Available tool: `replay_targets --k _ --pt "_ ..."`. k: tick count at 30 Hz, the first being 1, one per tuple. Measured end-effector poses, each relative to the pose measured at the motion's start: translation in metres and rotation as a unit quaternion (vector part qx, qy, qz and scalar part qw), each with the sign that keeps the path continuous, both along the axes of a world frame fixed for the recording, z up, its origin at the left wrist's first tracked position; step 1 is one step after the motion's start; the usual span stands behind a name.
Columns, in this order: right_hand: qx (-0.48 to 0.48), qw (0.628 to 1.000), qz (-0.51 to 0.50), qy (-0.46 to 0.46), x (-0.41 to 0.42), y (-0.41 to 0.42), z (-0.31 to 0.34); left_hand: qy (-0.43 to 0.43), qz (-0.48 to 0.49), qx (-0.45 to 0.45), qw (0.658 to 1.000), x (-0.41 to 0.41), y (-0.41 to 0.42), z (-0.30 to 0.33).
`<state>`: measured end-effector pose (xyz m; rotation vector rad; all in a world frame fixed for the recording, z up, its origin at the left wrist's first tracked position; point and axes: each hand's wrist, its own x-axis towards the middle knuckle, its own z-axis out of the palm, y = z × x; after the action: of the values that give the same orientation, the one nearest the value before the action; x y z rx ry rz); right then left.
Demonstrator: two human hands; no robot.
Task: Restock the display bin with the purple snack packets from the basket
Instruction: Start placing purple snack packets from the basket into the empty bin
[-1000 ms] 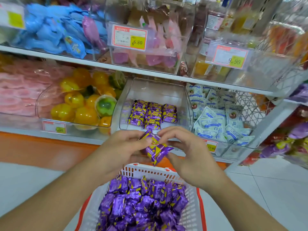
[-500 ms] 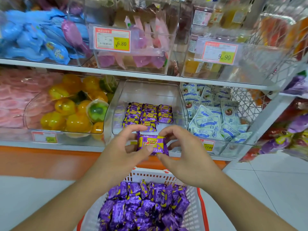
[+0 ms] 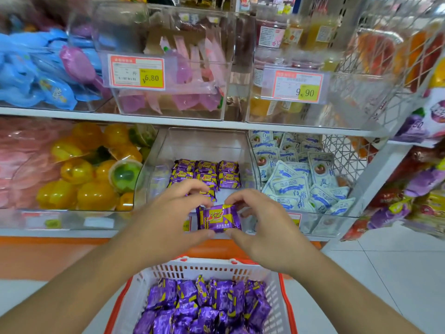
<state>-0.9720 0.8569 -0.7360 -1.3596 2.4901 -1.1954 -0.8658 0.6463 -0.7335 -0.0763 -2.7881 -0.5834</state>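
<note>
One purple snack packet (image 3: 218, 218) is held flat, face up, just in front of the clear display bin (image 3: 199, 143) on the lower shelf. My left hand (image 3: 168, 220) pinches its left edge and my right hand (image 3: 265, 227) pinches its right edge. Several purple packets (image 3: 207, 173) lie in neat rows on the bin's floor, behind my hands. Below, the white basket (image 3: 277, 290) with orange handles holds a loose heap of several more purple packets (image 3: 204, 307).
A bin of yellow and green jelly cups (image 3: 79, 174) sits left of the display bin, a bin of white and blue sachets (image 3: 298, 179) to its right. The upper shelf (image 3: 168, 121) carries clear bins with price tags. Hanging snack bags (image 3: 423, 184) crowd the right edge.
Both hands have lifted the packet from above the basket toward the bin's front edge. The packet has been turned from crumpled and tilted to flat and face up.
</note>
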Motion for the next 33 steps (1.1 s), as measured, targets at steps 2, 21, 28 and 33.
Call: replay_targets --k 2,21,28,33 --pt "0.005 0.999 -0.029 0.024 -0.015 0.001 0.002 0.021 0.006 -0.046 0.999 -0.025 -0.006 -0.002" --pt "0.075 0.99 -0.101 0.064 -0.067 0.0 -0.024 -0.1 0.027 -0.199 0.974 -0.186 -0.031 -0.092" --pt "0.072 0.99 -0.103 0.07 -0.065 0.0 -0.023 -0.11 0.046 -0.181 0.976 -0.186 -0.034 -0.091" --pt "0.077 0.989 -0.099 0.074 -0.063 0.0 -0.023 -0.125 0.032 -0.095 0.987 -0.169 -0.036 -0.082"
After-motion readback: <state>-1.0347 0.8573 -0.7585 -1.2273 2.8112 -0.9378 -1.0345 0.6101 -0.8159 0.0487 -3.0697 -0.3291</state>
